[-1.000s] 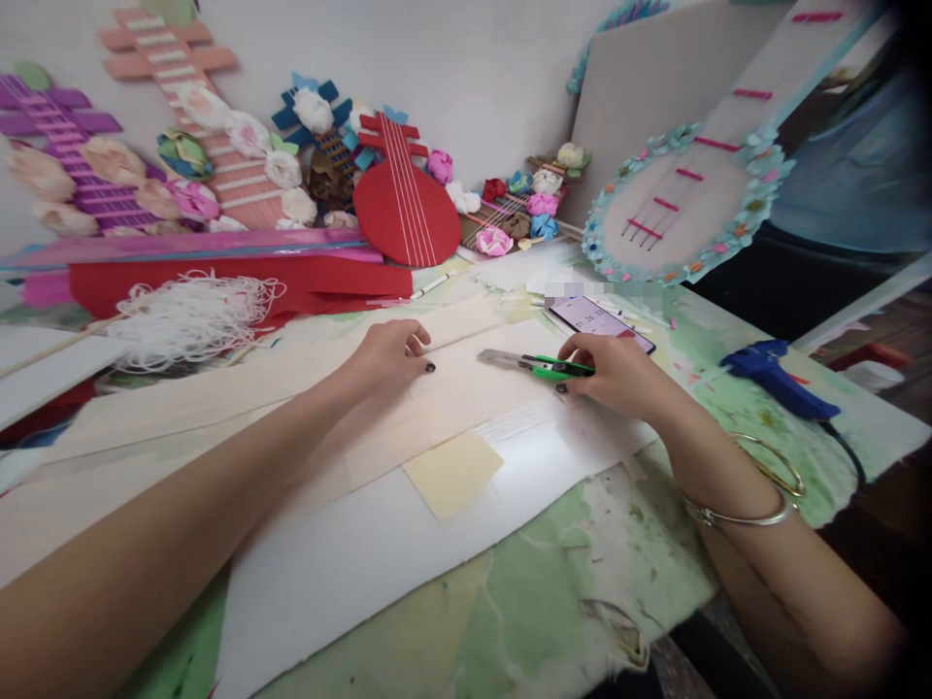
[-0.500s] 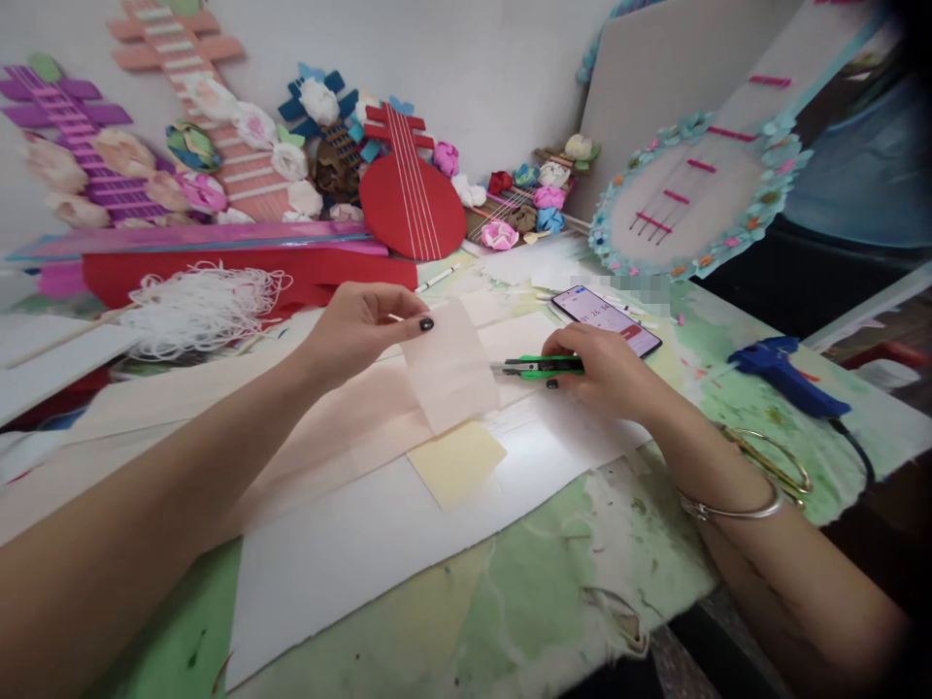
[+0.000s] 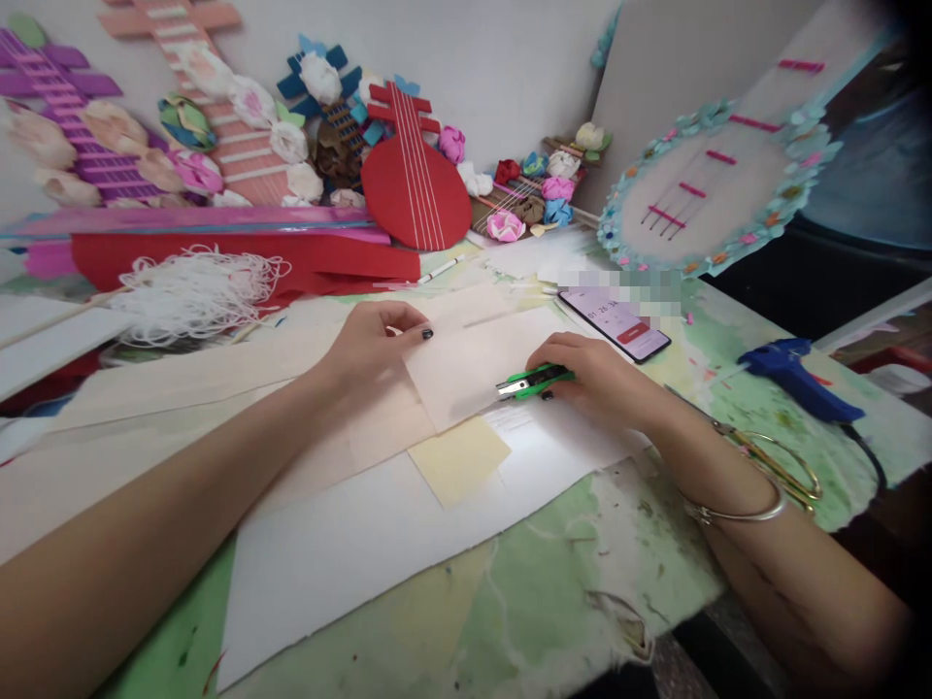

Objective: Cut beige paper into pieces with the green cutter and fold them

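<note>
Right hand (image 3: 591, 381) closed around cutter (image 3: 537, 382)

Legible text: one reading, on the lit screen of the phone (image 3: 591, 331) lying face up on the tabletop (image 3: 539, 582). Dark digits on a pale ground give 01:26:3 plus a final digit, soft in focus, most like a 4. The line runs across the phone's width, rising slightly to the right. Small marks above and below the digits: too small to read. Red button (image 3: 632, 333) on the same screen bears a faint pale marking, also illegible at this size. A pixelated patch (image 3: 641, 289) overlaps the phone's upper edge.
</note>
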`<state>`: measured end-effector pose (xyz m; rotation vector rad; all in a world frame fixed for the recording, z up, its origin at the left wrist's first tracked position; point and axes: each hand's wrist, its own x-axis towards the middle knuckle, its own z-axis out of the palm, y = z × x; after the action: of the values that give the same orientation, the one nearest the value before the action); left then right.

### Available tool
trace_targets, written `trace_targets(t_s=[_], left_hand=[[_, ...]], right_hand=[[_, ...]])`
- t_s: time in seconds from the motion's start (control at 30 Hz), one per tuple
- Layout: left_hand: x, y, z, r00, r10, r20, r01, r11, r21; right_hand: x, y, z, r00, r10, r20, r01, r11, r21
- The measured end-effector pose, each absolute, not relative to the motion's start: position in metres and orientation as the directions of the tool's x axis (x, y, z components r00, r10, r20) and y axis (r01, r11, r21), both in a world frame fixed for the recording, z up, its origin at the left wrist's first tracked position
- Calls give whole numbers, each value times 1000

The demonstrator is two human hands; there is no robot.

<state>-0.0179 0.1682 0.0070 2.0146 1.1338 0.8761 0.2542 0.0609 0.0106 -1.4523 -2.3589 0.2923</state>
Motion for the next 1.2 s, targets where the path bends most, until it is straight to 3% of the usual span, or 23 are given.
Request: trace_targets(t_s=[0.5, 0.73, 0.97, 1.2], left_hand=[[-17, 172, -20, 484, 806, 341, 588, -589, 555], [-12, 158, -18, 623, 586, 518, 529, -804, 272], [-6, 153, -26, 841, 488, 231, 433, -866, 251], [-7, 157, -27, 841, 509, 181, 460, -850, 255]], right_hand=[[252, 58, 12, -437, 884, 167, 816, 468, -339], [253, 57, 11, -437, 883, 170, 823, 469, -321], [253, 57, 10, -455, 872, 179, 810, 489, -324], [254, 56, 11, -472, 859, 198, 807, 512, -295]])
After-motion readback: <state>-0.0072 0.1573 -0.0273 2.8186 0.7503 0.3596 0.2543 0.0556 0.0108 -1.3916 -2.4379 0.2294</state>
